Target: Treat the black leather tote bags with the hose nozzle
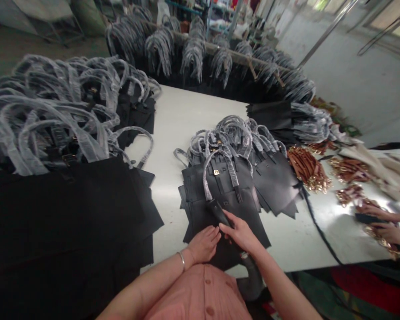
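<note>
A black leather bag panel (243, 213) lies on a stack in front of me, with a plastic-wrapped loop handle (216, 160) at its far edge. My right hand (238, 231) is closed around a narrow black strap-like piece (216, 210), its index finger stretched along it. Close beside it my left hand (205, 243) rests on the black leather, fingers laid out and near the right fingertips. Below my right wrist a dark curved loop (251, 280) hangs at the table edge. Where the held piece ends under my right hand is hidden.
Large piles of black panels (70, 213) with wrapped handles stand left. More panels (270, 118) and brown straps with gold clasps (308, 169) lie right on the white table (173, 106). Bags hang on a rail (233, 55) behind. Another person's hands (386, 222) work at right.
</note>
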Demonstrator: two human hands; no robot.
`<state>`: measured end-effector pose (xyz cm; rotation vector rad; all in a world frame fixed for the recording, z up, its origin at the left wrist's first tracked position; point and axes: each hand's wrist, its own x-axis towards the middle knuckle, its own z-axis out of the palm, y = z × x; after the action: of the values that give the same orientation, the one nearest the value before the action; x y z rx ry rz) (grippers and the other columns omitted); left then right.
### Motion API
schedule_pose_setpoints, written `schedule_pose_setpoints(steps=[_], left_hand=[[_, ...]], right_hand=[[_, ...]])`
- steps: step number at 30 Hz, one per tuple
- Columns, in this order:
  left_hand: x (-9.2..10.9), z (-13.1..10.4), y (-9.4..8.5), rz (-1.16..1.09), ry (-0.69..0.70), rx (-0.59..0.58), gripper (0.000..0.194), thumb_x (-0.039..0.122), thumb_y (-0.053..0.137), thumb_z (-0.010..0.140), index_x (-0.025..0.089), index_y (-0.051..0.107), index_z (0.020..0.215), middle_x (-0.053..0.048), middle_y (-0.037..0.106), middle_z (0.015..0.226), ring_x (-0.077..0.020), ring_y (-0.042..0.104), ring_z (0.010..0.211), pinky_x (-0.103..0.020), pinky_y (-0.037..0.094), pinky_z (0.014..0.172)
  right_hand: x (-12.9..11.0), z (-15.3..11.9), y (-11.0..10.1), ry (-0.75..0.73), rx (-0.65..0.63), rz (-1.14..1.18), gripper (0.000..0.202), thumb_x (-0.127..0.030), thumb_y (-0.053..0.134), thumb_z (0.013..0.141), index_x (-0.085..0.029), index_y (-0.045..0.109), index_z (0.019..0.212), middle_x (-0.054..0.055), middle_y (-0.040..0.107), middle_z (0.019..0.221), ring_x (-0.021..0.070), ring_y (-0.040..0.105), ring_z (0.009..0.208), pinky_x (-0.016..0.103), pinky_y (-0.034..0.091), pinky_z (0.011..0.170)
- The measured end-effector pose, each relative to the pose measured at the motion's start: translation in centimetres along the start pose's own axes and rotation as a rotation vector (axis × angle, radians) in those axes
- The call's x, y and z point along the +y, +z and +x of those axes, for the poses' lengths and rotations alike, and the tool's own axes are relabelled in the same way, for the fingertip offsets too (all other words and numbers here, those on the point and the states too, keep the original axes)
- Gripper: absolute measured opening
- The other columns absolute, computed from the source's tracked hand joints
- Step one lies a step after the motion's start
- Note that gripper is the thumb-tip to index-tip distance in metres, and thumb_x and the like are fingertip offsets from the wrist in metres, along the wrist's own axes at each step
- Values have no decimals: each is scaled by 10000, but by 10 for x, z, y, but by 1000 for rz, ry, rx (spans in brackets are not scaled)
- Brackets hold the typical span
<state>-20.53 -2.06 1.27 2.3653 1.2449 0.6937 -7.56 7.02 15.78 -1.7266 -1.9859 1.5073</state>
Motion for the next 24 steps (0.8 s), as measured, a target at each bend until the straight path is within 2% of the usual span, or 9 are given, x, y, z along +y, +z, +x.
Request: schedule_pose_setpoints(steps=[3,5,7,11,14,16,19,22,24], left_hand=[[2,4,-5,-49,-13,-63,305,181,491,830,111,589,1111,-137,636,1108,-257,547,1125,-430,412,1028],[3,6,-8,-70,-43,-95,273,165,498,816,115,609,1061,-123,657,1042,-253,575,1072,-411,435,995],[4,7,-10,-83,-61,-110,296,155,510,802,118,605,1080,-117,657,1056,-250,576,1069,-397,434,991],[5,7,-16,-58,-69,-143,330,180,508,820,132,581,1139,-123,634,1130,-257,550,1107,-414,429,988],[3,3,-14,-48,-30,-148,355,174,506,822,173,566,1172,-98,605,1200,-248,524,1147,-429,406,1015],[2,1,-9,-28,2,-104,388,159,515,810,172,554,1195,-102,576,1250,-248,487,1196,-435,371,1054],[2,3,-3,44,1,-56,360,162,529,792,128,577,1147,-143,560,1264,-264,495,1183,-442,361,1060],[2,18,-4,93,-60,-28,342,187,479,842,137,577,1165,-134,593,1220,-253,540,1117,-443,375,1033],[0,33,-9,122,-59,13,395,208,434,884,145,524,1264,-128,543,1311,-251,493,1202,-455,327,1068]], right_hand=[[-4,-1,9,-43,-65,-34,555,-304,662,751,-181,584,1287,48,748,862,231,699,747,364,562,730],[-12,8,18,-65,-77,-53,539,-270,684,721,-171,619,1246,86,724,1075,266,661,1005,400,495,924],[-21,21,29,-75,-78,-61,534,-256,692,711,-153,630,1231,107,679,1188,280,598,1134,414,419,1021],[-40,47,50,-73,-57,-23,589,-266,712,702,-147,604,1269,102,733,1047,269,683,946,388,501,906],[-45,49,52,-70,20,60,644,-308,709,719,-179,549,1329,75,739,992,236,699,813,345,545,789],[-41,42,39,-62,94,128,662,-342,707,728,-222,521,1352,50,728,1001,213,692,780,320,553,741],[-20,21,4,-15,202,229,655,-385,666,767,-253,472,1378,17,718,892,174,658,638,278,545,577],[10,1,-31,69,287,327,635,-408,627,788,-208,458,1367,-17,659,695,143,588,496,236,478,421],[30,-6,-46,126,317,393,630,-415,629,778,-170,469,1335,-44,598,607,131,558,448,225,457,386]])
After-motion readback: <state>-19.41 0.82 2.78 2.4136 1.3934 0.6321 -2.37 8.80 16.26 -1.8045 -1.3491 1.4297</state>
